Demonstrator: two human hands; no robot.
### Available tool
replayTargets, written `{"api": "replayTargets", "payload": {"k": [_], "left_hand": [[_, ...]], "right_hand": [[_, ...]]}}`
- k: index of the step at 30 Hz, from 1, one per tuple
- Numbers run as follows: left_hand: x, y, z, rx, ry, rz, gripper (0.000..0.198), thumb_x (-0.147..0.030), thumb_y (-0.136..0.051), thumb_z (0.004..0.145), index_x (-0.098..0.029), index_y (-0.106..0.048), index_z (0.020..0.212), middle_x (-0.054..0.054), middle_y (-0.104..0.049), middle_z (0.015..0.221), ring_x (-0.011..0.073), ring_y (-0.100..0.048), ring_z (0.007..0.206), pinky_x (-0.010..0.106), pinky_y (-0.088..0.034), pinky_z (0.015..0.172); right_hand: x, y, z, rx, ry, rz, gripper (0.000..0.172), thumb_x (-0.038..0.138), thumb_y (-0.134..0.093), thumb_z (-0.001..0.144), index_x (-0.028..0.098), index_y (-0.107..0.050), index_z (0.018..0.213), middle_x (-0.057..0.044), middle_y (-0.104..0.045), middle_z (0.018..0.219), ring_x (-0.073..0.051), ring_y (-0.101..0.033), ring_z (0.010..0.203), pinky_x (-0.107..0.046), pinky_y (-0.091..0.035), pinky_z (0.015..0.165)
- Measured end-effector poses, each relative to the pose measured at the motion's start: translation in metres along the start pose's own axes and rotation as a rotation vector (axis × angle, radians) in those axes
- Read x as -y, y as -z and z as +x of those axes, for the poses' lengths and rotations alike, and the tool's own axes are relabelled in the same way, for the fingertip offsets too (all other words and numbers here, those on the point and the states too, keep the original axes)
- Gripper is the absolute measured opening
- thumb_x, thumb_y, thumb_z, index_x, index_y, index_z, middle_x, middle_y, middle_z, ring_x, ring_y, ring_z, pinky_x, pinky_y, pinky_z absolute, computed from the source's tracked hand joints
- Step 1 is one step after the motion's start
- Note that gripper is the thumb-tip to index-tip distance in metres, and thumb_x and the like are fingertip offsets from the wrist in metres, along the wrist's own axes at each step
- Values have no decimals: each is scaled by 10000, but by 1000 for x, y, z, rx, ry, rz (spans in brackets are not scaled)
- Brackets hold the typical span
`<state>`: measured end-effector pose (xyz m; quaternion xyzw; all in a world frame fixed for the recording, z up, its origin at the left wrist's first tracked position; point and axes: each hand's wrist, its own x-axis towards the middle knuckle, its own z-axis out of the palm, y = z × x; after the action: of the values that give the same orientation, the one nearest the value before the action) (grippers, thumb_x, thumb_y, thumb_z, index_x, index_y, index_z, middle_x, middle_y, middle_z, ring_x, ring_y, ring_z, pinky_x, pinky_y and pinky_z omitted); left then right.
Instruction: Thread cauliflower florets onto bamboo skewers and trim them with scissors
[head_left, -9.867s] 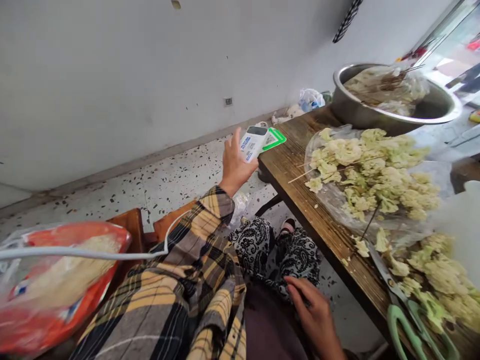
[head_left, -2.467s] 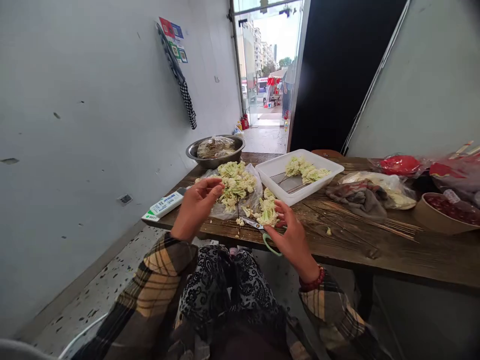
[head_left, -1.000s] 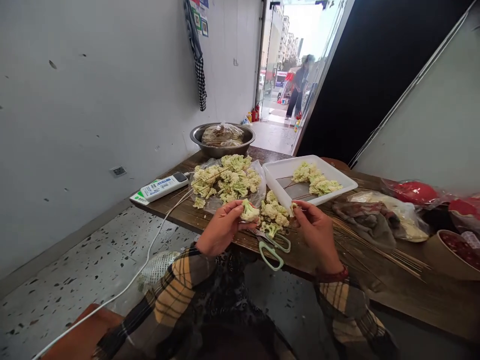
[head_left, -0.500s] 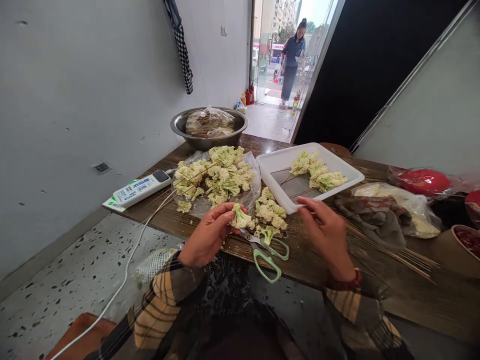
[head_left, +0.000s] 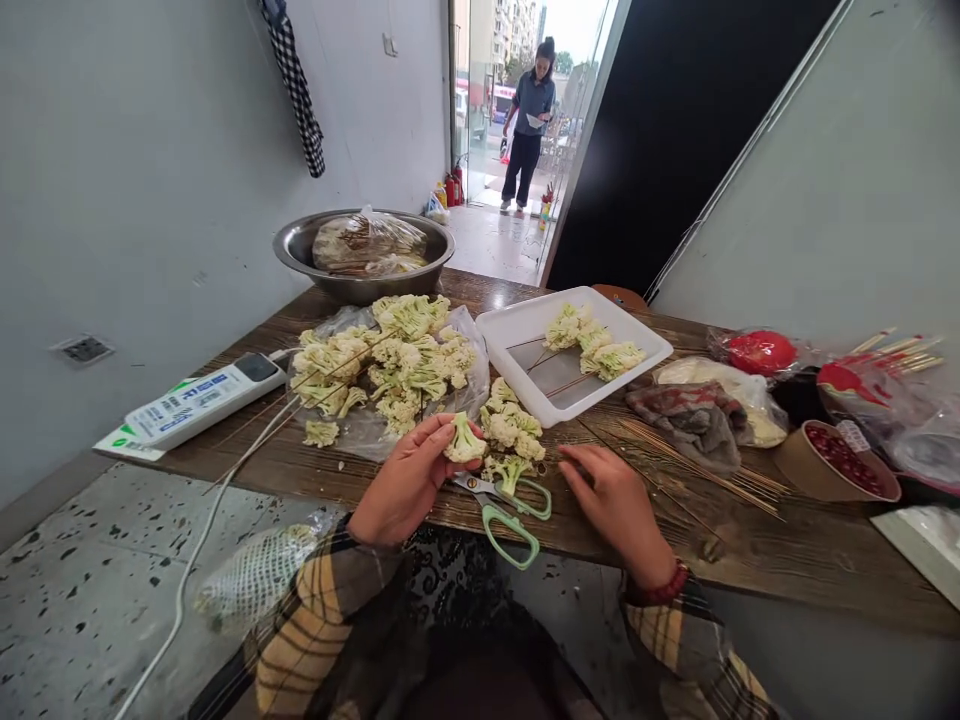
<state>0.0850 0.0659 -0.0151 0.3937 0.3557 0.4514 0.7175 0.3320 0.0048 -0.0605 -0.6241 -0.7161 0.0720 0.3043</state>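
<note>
A small cauliflower floret [head_left: 465,442] is held in the fingers of my left hand [head_left: 405,480], just above the scissors [head_left: 510,520] with green handles. My right hand [head_left: 616,500] is over the table to the right of the scissors, its fingers apart and nothing in them. Cut florets [head_left: 409,365] are heaped on a plastic bag behind my left hand, and a smaller group [head_left: 511,425] lies between my hands. In the white tray [head_left: 491,335] lie skewered florets [head_left: 592,345].
On the wooden table [head_left: 825,560] are a metal basin [head_left: 300,262] holding bags, a power strip [head_left: 202,405], bamboo skewers [head_left: 720,480], a cloth [head_left: 690,420] and a paper bowl [head_left: 840,460]. A person [head_left: 531,115] stands in the doorway.
My right hand has come away from the tray's near corner, down and toward me. The view has turned to the right. My left hand still holds the floret.
</note>
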Motion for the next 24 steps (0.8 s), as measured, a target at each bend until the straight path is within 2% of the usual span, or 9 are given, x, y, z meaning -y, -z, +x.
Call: {"api": "replayTargets", "payload": {"k": [3, 9, 14, 17, 20, 24], "left_hand": [[1, 3, -3, 13, 19, -33, 244, -374, -700, 770, -154, -669, 870, 65, -660, 971, 176, -621, 854, 332, -575, 748], [-1, 10, -7, 19, 3, -37, 259, -378, -712, 756, -146, -655, 855, 62, -656, 930, 159, -610, 801, 299, -577, 681], [-12, 21, -12, -18, -48, -52, 282, -395, -733, 722, -149, -641, 825, 47, -653, 886, 140, -596, 752, 266, -566, 621], [-22, 21, -10, -35, -81, -60, 309, -408, -753, 690, -150, -649, 824, 44, -654, 864, 140, -597, 723, 263, -563, 602], [-34, 16, -1, -50, -114, -63, 320, -427, -763, 667, -162, -656, 810, 39, -648, 840, 148, -592, 718, 258, -551, 583], [-50, 7, 21, -70, -200, -48, 301, -421, -739, 681, -161, -648, 804, 29, -630, 843, 136, -575, 714, 240, -521, 578]], "right_hand": [[4, -17, 5, 16, -14, -33, 237, 316, -495, 929, 232, -688, 1036, -74, -710, 982, -242, -665, 909, -376, -516, 803], [8, -35, 10, -23, -1, 8, 266, 286, -454, 945, 194, -704, 953, -77, -704, 884, -228, -669, 818, -352, -512, 741], [28, -31, 13, -119, 21, 50, 294, 296, -422, 960, 178, -691, 978, -88, -703, 906, -221, -666, 821, -351, -515, 752], [40, -25, 24, -194, 33, 153, 272, 305, -453, 945, 181, -695, 961, -88, -712, 938, -221, -662, 871, -356, -509, 805], [47, -19, 40, -229, 4, 300, 250, 332, -503, 915, 186, -705, 932, -79, -725, 931, -219, -664, 866, -341, -514, 788], [50, -16, 65, -200, -40, 449, 265, 373, -543, 881, 180, -721, 913, -73, -733, 886, -207, -662, 795, -304, -516, 706]]}}
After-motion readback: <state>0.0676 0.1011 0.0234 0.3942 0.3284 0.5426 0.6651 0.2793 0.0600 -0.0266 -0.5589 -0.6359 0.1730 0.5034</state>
